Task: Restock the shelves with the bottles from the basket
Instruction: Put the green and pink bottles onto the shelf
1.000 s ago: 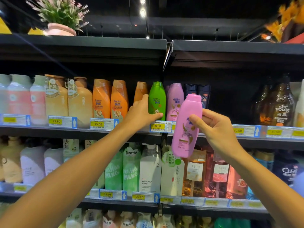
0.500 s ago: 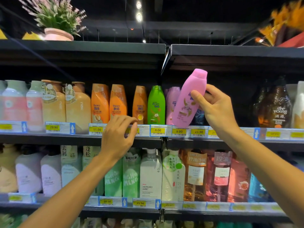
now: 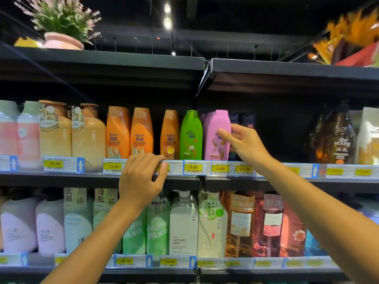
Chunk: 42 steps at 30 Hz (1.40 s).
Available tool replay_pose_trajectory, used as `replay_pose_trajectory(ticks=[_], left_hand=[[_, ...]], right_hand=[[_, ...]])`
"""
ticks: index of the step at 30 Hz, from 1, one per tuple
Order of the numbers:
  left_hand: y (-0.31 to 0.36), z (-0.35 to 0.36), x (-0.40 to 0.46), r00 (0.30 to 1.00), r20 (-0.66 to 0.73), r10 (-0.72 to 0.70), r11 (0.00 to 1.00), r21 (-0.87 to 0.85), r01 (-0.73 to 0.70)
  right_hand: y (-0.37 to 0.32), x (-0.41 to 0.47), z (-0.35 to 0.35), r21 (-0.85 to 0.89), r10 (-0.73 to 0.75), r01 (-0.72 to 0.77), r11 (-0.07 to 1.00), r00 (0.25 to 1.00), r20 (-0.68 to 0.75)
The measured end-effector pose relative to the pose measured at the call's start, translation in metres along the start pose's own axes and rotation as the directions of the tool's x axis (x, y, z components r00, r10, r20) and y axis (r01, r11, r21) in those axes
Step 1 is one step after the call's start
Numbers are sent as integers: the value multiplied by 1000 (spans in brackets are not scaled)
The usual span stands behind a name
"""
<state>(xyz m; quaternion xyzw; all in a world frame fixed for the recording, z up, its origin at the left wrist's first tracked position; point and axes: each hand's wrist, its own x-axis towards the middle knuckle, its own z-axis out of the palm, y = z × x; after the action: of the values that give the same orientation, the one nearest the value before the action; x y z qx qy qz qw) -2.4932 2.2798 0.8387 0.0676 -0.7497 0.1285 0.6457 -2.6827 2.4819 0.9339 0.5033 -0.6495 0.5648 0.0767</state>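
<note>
Our right hand (image 3: 244, 143) pinches the pink plastic bottle (image 3: 217, 136), upright, cap up, mid-frame on the black shelf (image 3: 266, 181); our left hand (image 3: 141, 179) hangs loosely curled, empty.

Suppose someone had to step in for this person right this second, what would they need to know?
Right hand: thumb and fingers on the pink bottle, which stands upright on the upper shelf beside the green Rejoice bottle.
Left hand: holds nothing, fingers curled at the price-tag rail.
Done: pink bottle is on the shelf.
Left: let go of it. The basket is out of view.
</note>
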Motion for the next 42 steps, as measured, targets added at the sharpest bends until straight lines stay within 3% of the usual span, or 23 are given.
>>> replay_pose_trajectory(ticks=[6, 11, 14, 22, 36, 42], left_hand=[[-1, 2, -1, 1000, 3, -5, 1000, 0, 5], [-2, 3, -2, 1000, 12, -9, 1000, -7, 9], [-2, 3, -1, 1000, 0, 3, 1000, 7, -3], [-3, 5, -5, 1000, -14, 11, 1000, 15, -10], [-6, 4, -3, 999, 36, -1, 1000, 2, 1], [-4, -6, 4, 978, 202, -51, 998, -15, 55]], right_hand=[[-1, -1, -4, -239, -84, 72, 968, 996, -40], [7, -8, -13, -246, 49, -47, 968, 999, 4], [9, -13, -16, -358, 78, -40, 933, 993, 93], [6, -10, -17, -369, 103, -48, 928, 986, 129], [0, -19, -6, -482, 87, -61, 874, 996, 33], [-9, -42, -15, -496, -44, -28, 868, 990, -133]])
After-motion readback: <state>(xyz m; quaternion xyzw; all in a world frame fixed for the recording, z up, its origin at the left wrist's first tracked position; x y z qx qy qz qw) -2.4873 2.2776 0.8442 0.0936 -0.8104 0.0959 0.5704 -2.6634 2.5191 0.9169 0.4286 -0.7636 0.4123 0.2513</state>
